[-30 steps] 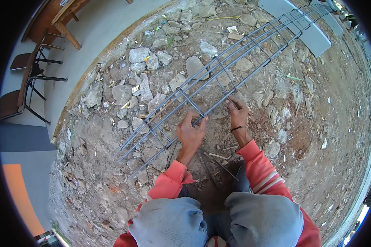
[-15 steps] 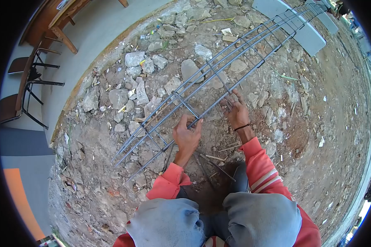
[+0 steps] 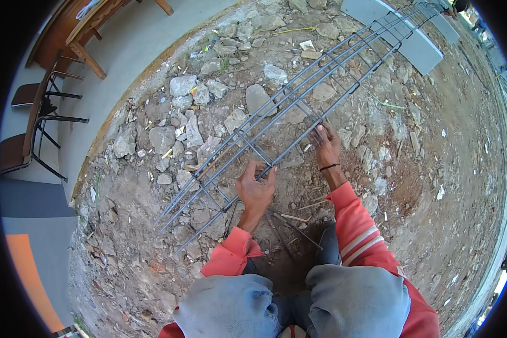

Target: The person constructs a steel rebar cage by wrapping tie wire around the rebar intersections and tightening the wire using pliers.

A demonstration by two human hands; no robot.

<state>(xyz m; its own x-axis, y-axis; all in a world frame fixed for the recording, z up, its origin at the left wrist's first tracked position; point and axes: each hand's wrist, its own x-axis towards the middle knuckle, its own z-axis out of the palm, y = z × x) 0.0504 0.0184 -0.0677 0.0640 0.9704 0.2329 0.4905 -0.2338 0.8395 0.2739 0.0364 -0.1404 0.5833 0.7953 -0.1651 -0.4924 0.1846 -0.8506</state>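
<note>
A long rebar cage (image 3: 290, 110) of straight bars and square stirrups runs diagonally from lower left to upper right. My left hand (image 3: 255, 190) is closed around its near bar beside a stirrup, thumb and fingers on the steel. Farther along the same bar, my right hand (image 3: 328, 149) has its fingers stretched out, the tips touching the bar near another stirrup. Its thumb is hard to make out. Beneath my left wrist, a few thin metal rods (image 3: 280, 228) stand or lie near my feet.
Stones (image 3: 259, 100) and rubble cover the dirt ground under the cage. Grey boards (image 3: 419, 50) lie beneath its far end. At left, chairs (image 3: 25, 149) and a wooden table (image 3: 87, 56) stand on a smooth floor. My knees (image 3: 228, 307) are close below.
My right hand's fingers have straightened out of a bent, pinching pose and moved slightly against the bar. The left hand keeps its hold, and the cage has barely shifted in view.
</note>
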